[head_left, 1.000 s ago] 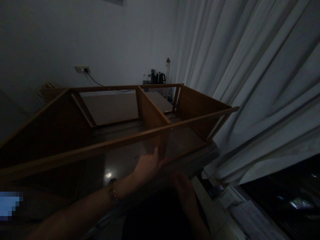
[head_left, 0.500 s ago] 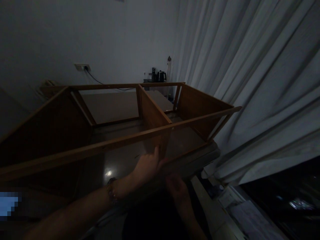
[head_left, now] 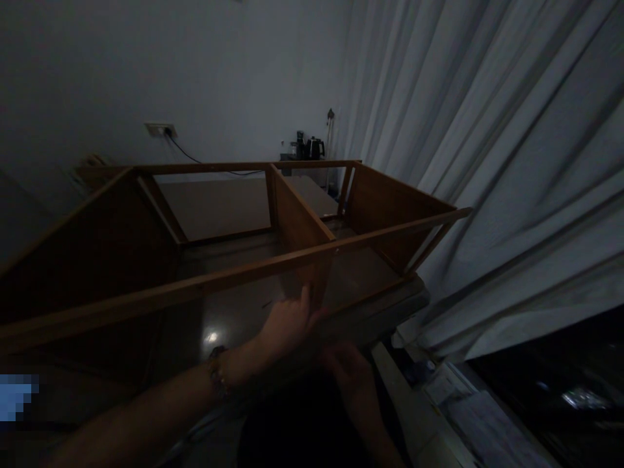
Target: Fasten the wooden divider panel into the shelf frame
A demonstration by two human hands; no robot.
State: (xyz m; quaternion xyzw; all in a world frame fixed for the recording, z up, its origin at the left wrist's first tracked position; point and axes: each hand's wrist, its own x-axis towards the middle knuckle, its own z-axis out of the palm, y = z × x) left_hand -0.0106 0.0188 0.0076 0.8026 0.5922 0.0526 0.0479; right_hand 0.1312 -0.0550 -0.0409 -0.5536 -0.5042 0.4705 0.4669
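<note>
A wooden cabinet frame (head_left: 253, 270) lies on its side on a table in a dim room, with a middle divider panel (head_left: 298, 224). My left hand (head_left: 287, 322) rests against the lower end of that divider at the frame's near edge, thumb up, fingers curled round the edge. A beaded bracelet (head_left: 217, 370) sits on that wrist. My right hand (head_left: 348, 370) hangs just below and right of the left one, in deep shadow under the frame's near edge; its fingers cannot be made out.
White curtains (head_left: 478, 162) hang along the right. A wall socket with a cable (head_left: 160, 130) and a kettle set (head_left: 309, 148) stand at the back. Papers or boards (head_left: 463, 416) lie at lower right. The glossy tabletop (head_left: 234, 318) shows inside the frame.
My right hand has shifted slightly left and up toward the left hand. The left hand and the frame have stayed put.
</note>
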